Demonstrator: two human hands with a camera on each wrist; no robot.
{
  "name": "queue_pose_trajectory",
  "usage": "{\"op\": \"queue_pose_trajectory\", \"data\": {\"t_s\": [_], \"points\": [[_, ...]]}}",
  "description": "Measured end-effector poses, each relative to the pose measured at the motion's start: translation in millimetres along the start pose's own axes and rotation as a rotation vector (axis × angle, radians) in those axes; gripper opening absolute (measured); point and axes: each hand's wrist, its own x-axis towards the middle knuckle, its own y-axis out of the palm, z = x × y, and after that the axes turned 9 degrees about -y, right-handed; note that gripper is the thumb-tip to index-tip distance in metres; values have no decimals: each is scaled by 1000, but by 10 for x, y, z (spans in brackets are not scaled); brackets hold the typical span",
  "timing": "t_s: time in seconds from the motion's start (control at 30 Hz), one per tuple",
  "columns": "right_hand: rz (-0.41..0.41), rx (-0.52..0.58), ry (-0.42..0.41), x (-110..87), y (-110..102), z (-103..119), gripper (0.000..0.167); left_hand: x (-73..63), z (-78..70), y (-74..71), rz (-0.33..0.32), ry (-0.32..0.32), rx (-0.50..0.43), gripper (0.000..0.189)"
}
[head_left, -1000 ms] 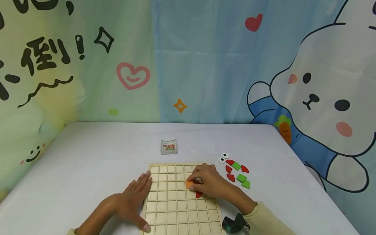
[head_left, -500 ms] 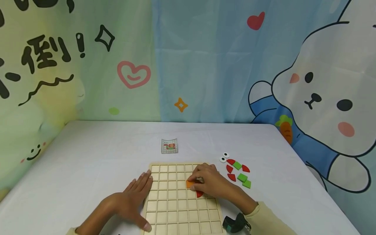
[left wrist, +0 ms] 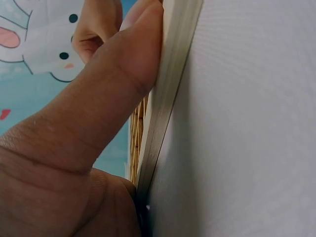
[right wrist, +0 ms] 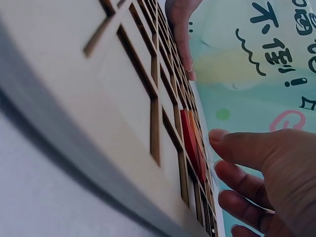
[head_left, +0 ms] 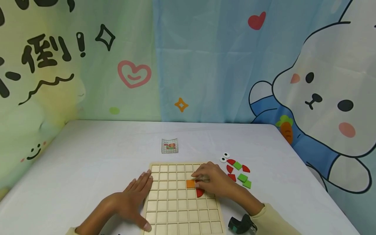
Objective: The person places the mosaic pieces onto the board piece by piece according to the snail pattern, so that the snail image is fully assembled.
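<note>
A pale wooden grid board (head_left: 177, 205) lies on the white table. My left hand (head_left: 130, 201) rests along its left edge with fingers stretched out; in the left wrist view the thumb (left wrist: 113, 74) touches the board's rim. An orange square (head_left: 190, 184) sits in a cell right of the middle. A red rounded piece (head_left: 200, 192) lies in a cell just below and right of it. Over these cells hovers my right hand (head_left: 215, 179), thumb and fingers parted. From the right wrist view, nothing is between its fingers. More red shows partly under the hand.
Right of the board lie several red quarter-round pieces (head_left: 245, 168), several green squares (head_left: 242, 178) and two white eye discs (head_left: 226, 155). A small picture card (head_left: 169, 146) stands behind the board. A black device (head_left: 241, 225) is by the right wrist. A cartoon curtain (head_left: 202, 65) hangs behind.
My right hand has let go of the orange square and shifted slightly to the right, so the square shows whole. The left hand has kept its place.
</note>
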Motion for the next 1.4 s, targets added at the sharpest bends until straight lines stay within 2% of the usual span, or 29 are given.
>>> {"op": "queue_pose_trajectory", "data": {"t_s": [0.13,0.27,0.5,0.67,0.8,1.07,1.2,1.4], "points": [[-24,-8,32,-54,-51,-36,24,31,31,18,0,28,-19,140],[-40,-19,16,-120,-90,-85,22,79,108,81,-8,52,-40,143],[-94,-70,13,-218,-128,-141,22,135,241,194,-53,50,-21,144],[-107,-89,1,-263,-164,-177,23,118,216,181,-46,68,-49,144],[-128,-79,3,-291,-191,-221,22,95,170,145,-23,40,-48,144],[-154,-67,43,-368,-241,-336,22,15,9,11,12,-2,-25,139],[-166,-81,60,-406,-250,-386,20,-3,-15,-9,10,-1,-12,138],[-156,-88,135,-435,-262,-437,19,6,-2,4,5,12,-13,138]]}}
